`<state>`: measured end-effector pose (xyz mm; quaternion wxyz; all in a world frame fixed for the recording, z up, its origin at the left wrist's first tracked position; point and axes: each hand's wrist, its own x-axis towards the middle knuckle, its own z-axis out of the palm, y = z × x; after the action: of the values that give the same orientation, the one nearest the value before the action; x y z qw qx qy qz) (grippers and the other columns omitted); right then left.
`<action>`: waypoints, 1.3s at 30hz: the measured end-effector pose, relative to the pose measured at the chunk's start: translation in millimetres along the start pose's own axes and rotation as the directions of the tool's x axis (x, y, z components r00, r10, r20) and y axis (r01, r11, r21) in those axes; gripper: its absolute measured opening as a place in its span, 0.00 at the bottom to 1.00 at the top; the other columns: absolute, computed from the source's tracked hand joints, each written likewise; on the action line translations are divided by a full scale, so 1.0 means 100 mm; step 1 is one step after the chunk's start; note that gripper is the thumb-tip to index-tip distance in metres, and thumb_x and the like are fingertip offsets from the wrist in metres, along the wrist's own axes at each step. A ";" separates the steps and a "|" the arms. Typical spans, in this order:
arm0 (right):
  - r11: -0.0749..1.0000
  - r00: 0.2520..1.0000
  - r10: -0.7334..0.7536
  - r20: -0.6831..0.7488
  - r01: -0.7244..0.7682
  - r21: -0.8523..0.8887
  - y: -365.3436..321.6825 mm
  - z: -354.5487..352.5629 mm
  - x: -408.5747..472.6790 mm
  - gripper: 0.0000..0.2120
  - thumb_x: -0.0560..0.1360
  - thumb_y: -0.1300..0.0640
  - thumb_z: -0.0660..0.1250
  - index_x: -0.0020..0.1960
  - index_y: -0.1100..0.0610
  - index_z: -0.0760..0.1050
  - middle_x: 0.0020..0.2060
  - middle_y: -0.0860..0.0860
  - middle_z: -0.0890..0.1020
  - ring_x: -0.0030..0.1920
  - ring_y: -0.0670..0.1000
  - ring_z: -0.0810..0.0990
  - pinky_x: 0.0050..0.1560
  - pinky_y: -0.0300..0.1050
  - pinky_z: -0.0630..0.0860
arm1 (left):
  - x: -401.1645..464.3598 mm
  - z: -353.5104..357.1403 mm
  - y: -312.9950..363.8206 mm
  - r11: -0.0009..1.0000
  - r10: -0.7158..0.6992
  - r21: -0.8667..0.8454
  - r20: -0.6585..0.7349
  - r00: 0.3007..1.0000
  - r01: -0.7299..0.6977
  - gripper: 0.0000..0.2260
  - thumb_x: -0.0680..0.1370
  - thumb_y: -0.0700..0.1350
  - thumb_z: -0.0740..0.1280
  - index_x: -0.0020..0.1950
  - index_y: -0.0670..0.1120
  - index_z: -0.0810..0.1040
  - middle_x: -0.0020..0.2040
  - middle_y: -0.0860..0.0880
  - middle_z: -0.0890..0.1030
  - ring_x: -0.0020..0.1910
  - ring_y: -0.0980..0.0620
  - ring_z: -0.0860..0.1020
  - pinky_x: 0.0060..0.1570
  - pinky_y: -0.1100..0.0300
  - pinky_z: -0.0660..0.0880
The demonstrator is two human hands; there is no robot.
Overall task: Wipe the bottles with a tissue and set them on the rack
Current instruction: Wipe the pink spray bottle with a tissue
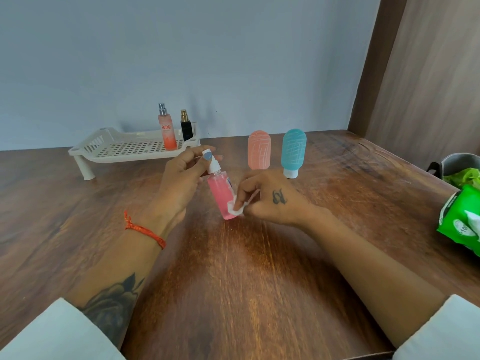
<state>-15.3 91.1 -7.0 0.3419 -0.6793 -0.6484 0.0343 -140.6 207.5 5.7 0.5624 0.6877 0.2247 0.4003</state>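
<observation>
**Wiping pink spray bottle, third of five**

Pink spray bottle is tilted, its base on or just above the wooden table (cannot tell which), at centre and near the rack. Left hand pinches the white pump top between thumb and fingertips. Right hand has fingers curled, pinching a small folded tissue against the lower side of the bottle.

White rack stands at back left and already bears two bottles upright: an orange mist bottle and, just beside it, a black bottle. A peach squeeze bottle and a teal squeeze bottle wait cap-down behind the hands, apart from each other. Green tissue pack lies at the right edge.

Judgement: wipe appears mid-stroke near the base. To do it well, keep the top grip firm, turn the bottle by the pump so the tissue reaches every side, then work upward to the shoulder and nozzle. Avoid pressing the pump.
</observation>
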 end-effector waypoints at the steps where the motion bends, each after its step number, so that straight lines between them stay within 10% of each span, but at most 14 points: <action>1: 1.000 0.997 0.018 0.074 -0.018 -0.011 -0.01 -0.03 -0.01 0.08 0.62 0.67 0.70 0.37 0.55 0.83 0.35 0.43 0.79 0.38 0.44 0.77 0.40 0.42 0.77 | 0.00 0.00 0.00 1.000 -0.006 0.007 0.006 1.000 0.006 0.08 0.80 0.43 0.62 0.50 0.54 0.78 0.47 0.57 0.83 0.49 0.57 0.80 0.53 0.57 0.74; 4: 0.997 0.987 0.066 0.145 -0.071 0.030 -0.03 -0.07 -0.02 0.10 0.63 0.67 0.71 0.38 0.54 0.83 0.36 0.42 0.79 0.38 0.42 0.78 0.40 0.38 0.77 | 0.00 -0.01 0.00 0.999 -0.014 0.030 0.015 1.000 0.014 0.08 0.80 0.44 0.62 0.49 0.55 0.78 0.48 0.56 0.83 0.54 0.52 0.80 0.59 0.50 0.73; 11: 0.987 0.904 -0.118 -0.410 0.154 0.055 -0.08 0.13 0.05 0.07 0.70 0.63 0.72 0.47 0.57 0.82 0.43 0.46 0.78 0.41 0.45 0.78 0.43 0.38 0.79 | 0.02 -0.01 -0.01 0.998 0.033 0.053 0.045 0.998 -0.036 0.07 0.79 0.44 0.64 0.51 0.56 0.78 0.53 0.45 0.80 0.52 0.51 0.78 0.50 0.62 0.76; 25: 0.982 0.985 -0.032 0.171 0.063 -0.179 -0.07 -0.06 -0.03 0.11 0.63 0.65 0.69 0.42 0.53 0.85 0.38 0.43 0.80 0.37 0.44 0.78 0.40 0.42 0.78 | 0.00 -0.01 0.01 0.996 0.055 0.067 0.070 0.996 -0.060 0.08 0.78 0.44 0.64 0.49 0.57 0.78 0.57 0.40 0.79 0.53 0.50 0.77 0.54 0.60 0.76; 32: 0.985 0.858 -0.170 -0.485 0.164 -0.056 -0.03 0.02 0.03 0.08 0.70 0.65 0.71 0.47 0.58 0.83 0.42 0.49 0.82 0.40 0.45 0.80 0.42 0.37 0.79 | 0.01 -0.01 0.01 0.995 0.077 0.051 0.083 0.994 -0.082 0.09 0.79 0.43 0.63 0.49 0.57 0.78 0.59 0.44 0.79 0.58 0.50 0.77 0.54 0.62 0.76; 39: 0.995 0.898 -0.093 -0.429 0.098 -0.011 0.01 0.17 0.02 0.10 0.74 0.65 0.66 0.54 0.58 0.81 0.45 0.51 0.84 0.43 0.45 0.80 0.44 0.35 0.77 | 0.00 -0.02 0.02 0.994 0.087 0.053 0.111 0.990 -0.093 0.10 0.79 0.42 0.63 0.50 0.57 0.78 0.60 0.45 0.78 0.55 0.55 0.78 0.50 0.67 0.76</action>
<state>-22.1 100.1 -19.3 0.4812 -0.6357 -0.5896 -0.1291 -142.6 208.4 7.7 0.5348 0.7340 0.1743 0.3806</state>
